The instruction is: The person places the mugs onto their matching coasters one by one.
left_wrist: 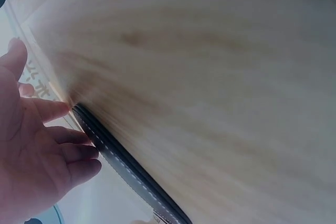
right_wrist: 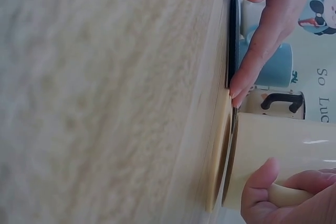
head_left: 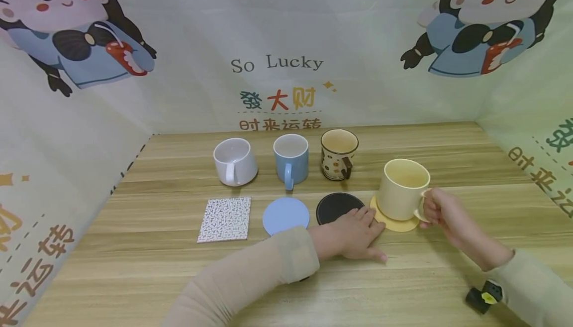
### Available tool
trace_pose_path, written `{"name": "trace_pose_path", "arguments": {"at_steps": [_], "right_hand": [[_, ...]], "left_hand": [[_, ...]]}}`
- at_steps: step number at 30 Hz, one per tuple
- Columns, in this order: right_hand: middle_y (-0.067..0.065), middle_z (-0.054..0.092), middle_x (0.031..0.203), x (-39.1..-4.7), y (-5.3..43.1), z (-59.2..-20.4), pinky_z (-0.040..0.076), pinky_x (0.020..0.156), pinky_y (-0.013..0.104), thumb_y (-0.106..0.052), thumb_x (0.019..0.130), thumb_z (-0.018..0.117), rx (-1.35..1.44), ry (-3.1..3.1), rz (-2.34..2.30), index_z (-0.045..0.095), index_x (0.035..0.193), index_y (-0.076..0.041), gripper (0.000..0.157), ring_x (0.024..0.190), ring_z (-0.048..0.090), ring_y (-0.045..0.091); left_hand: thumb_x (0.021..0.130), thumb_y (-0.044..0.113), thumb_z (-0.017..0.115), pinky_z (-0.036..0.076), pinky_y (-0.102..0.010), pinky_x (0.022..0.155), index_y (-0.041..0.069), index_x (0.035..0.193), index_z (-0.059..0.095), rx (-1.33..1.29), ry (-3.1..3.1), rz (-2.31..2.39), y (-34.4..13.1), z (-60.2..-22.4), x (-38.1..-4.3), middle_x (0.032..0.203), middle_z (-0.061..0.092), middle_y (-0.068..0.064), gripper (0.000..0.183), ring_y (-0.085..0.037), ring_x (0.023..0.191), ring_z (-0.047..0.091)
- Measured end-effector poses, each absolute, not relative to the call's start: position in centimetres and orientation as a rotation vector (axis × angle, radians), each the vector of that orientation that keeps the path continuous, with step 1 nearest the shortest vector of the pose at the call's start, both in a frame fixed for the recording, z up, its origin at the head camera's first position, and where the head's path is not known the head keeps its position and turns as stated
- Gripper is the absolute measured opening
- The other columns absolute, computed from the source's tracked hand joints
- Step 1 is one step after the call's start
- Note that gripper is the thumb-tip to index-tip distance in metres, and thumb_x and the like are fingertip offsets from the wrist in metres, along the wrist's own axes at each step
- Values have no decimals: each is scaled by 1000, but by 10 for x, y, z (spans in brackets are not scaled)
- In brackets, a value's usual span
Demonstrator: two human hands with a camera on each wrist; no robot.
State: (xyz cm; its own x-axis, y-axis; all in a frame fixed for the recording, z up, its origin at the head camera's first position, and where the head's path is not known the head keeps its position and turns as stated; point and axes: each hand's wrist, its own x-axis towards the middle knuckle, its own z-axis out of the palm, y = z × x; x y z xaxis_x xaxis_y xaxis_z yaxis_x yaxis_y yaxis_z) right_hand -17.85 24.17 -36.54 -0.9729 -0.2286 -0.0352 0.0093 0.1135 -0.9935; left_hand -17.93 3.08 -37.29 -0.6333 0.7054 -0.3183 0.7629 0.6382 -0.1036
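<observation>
R hand [head_left: 443, 213] had its fingers curled round the handle [right_wrist: 289, 196] of the yellow mug [head_left: 400, 195], w/ the thumb against it. Mug was abt upright, directly over the yellow coaster [head_left: 400, 225]; R wrist view seemed to show a thin gap btwn base & coaster, so full contact unclear. L hand [head_left: 355, 235] was open, fingers extended & a bit spread, thumb out to the side, gripping nothing; fingertips were at the yellow coaster's near-L edge, w/ the hand partly covering the black coaster [head_left: 337, 207] in head view.

Further L on the wood-grain worktop [head_left: 134, 267] lay the round blue coaster [head_left: 286, 213], then a square patterned coaster [head_left: 225, 220]. Behind the coasters, L to R, stood a white mug [head_left: 235, 163], blue mug [head_left: 291, 160] & brown-rimmed patterned mug [head_left: 335, 163], all upright. Backdrop [head_left: 358, 93] w/ "So Lucky" & cartoon figs hung behind.
</observation>
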Motion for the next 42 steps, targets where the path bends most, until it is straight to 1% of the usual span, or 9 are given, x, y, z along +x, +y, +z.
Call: {"name": "trace_pose_path", "arguments": {"at_steps": [5,13,23,33,36,42], "right_hand": [[-8,29,48,-179,242,-367,44,54,29,-7,92,24,-216,2200,-1970,29,57,-18,36,45,24,22],[-8,29,49,-177,242,-368,45,53,28,-8,92,23,-231,2202,-1962,28,58,-18,36,45,25,21],[-10,31,49,-176,241,-368,46,54,27,-10,92,24,-214,2218,-1945,28,57,-18,36,43,31,11],[-11,29,49,-173,241,-366,47,59,27,-12,93,22,-238,2196,-1877,25,57,-17,37,44,23,16],[-11,28,49,-173,242,-367,48,60,27,-12,93,22,-249,2183,-1863,25,56,-17,37,44,23,15],[-8,26,49,-172,245,-368,49,62,28,-9,91,20,-291,2156,-1833,24,57,-15,35,44,26,18]], "left_hand": [[86,68,31,19,-31,112,22,145,25,1183,2618,-323,31,-373,-179,151,20,-9,76,-21,139,16],[86,68,31,20,-31,112,23,145,26,1190,2618,-330,31,-374,-180,151,21,-9,75,-21,139,16],[86,68,32,20,-32,111,23,145,27,1199,2620,-342,31,-374,-180,151,22,-9,74,-20,139,17],[85,68,33,18,-32,112,23,145,26,1169,2607,-305,32,-372,-180,151,20,-9,75,-21,140,15],[85,68,33,18,-32,112,23,145,26,1170,2608,-302,32,-372,-180,151,20,-9,75,-21,140,15],[85,68,32,17,-32,113,23,146,25,1162,2600,-302,32,-371,-179,152,18,-9,76,-21,140,14]]}}
